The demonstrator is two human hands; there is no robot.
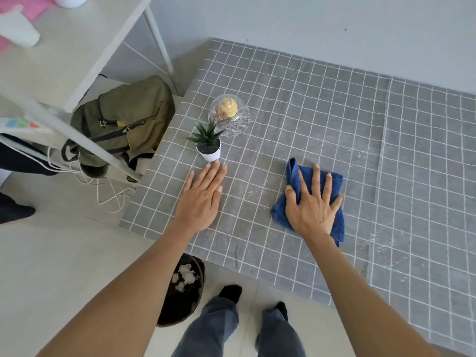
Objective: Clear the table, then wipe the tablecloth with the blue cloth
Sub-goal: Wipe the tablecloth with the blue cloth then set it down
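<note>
I press my right hand (313,202), fingers spread flat, on the blue cloth (309,199) at the tablecloth's (334,112) near centre. My left hand (202,197) lies flat, steadying the fabric. I judge firm overlapping strokes best, avoiding the potted plant (208,144) at far left.

Left hand (201,199), frame centre: laid flat, fingers extended. Right hand (313,206), right of centre: spread, pressed palm-down.

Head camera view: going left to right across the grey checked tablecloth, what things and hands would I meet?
Left hand lying flat, small potted plant, glass dish with a yellow thing inside, then the right hand pressing flat on the blue cloth. The left hand and plant overlap somewhat in position.
</note>
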